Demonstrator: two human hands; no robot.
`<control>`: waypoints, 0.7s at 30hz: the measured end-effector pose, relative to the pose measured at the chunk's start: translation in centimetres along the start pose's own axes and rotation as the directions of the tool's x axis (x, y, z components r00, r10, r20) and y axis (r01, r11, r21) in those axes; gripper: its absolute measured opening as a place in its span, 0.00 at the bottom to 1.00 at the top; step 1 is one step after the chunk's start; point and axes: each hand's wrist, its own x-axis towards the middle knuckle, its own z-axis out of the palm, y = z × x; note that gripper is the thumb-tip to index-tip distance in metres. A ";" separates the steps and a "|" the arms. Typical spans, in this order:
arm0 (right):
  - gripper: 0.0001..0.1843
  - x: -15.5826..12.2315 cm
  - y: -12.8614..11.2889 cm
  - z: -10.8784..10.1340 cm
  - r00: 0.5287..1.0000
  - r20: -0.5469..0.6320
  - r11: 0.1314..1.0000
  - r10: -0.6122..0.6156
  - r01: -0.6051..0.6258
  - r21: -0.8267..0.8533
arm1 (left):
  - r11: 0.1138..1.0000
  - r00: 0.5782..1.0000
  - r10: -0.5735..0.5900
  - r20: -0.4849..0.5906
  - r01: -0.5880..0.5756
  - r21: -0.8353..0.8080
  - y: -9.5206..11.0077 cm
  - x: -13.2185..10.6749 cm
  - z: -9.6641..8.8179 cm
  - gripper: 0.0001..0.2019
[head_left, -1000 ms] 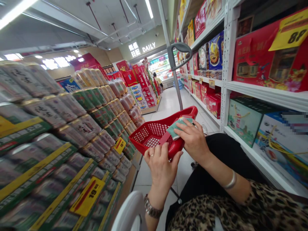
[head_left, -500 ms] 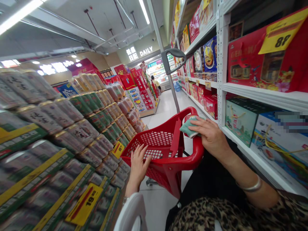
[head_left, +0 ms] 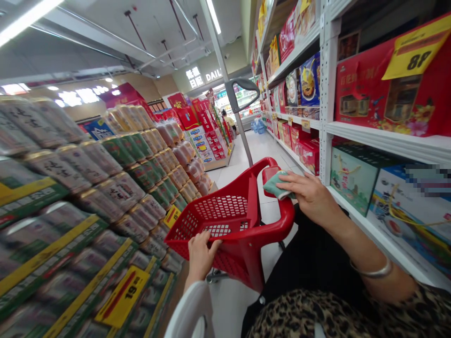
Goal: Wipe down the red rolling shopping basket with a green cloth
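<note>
A red shopping cart (head_left: 243, 241) stands before me, tilted in view, its perforated basket visible with nothing seen inside. My left hand (head_left: 201, 256) has its fingers curled over the near side rim of the basket. In my right hand (head_left: 313, 195) is a folded green cloth (head_left: 278, 184) with a pale edge. The cloth lies against the red handle end of the cart, under my fingertips. A grey pole with a looped grey grip (head_left: 242, 95) rises behind the cart.
Stacked packs of cans (head_left: 120, 192) with yellow price tags line the left. White shelves (head_left: 387, 134) with red gift boxes (head_left: 380, 89) run along the right. A white curved plastic part (head_left: 192, 310) is close at the bottom. Farther down the aisle are boxed displays and a person.
The cart has shifted slightly left. My left hand's spread fingers have closed over the basket rim. My right hand keeps the cloth at the handle.
</note>
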 end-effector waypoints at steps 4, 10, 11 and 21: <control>0.32 -0.3 -1.1 -0.4 0.999 0.039 0.999 -0.027 0.028 -0.037 | 0.998 1.000 -0.005 -0.028 0.007 0.065 0.0 0.3 0.2 0.11; 0.32 -0.3 -1.8 0.7 1.000 0.026 0.990 0.009 -0.005 -0.140 | 0.972 0.996 -0.047 -0.077 0.063 0.225 1.7 0.8 1.1 0.16; 0.31 -0.2 -1.7 1.1 1.000 0.018 0.988 0.014 -0.011 -0.157 | 0.968 0.996 -0.059 -0.072 0.075 0.240 2.1 1.0 1.1 0.18; 0.15 0.3 -2.4 6.4 0.999 -0.041 0.969 -0.022 0.011 -0.247 | 0.920 0.958 -0.285 0.013 0.270 0.283 5.1 2.1 2.2 0.26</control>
